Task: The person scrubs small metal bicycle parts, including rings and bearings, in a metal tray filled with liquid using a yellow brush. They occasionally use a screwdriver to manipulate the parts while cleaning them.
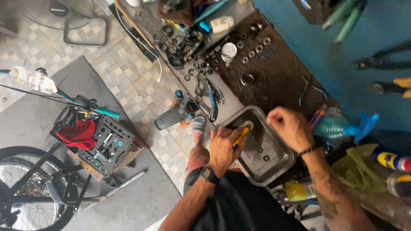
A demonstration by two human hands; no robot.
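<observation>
Lower left of frame: bike wheel (pixel 25 188), w/ a black tool tray (pixel 105 147) and red rag (pixel 79 133) just right of it on the floor. Center: left hand (pixel 222 147) w/ wristwatch, fingers curled tight round a yellow-handled brush (pixel 241 136); its long axis runs diagonal, lower left to upper right, bristle end pointing up-right into the metal pan (pixel 280 160) at lower center. Right hand (pixel 290 127) hovers over the pan's upper right rim, fist closed; can't tell what it pinches. Far right: blue spray bottle (pixel 342 127) on the bench.

Single head camera looks steeply down, close over the workbench (pixel 274 81)
</observation>
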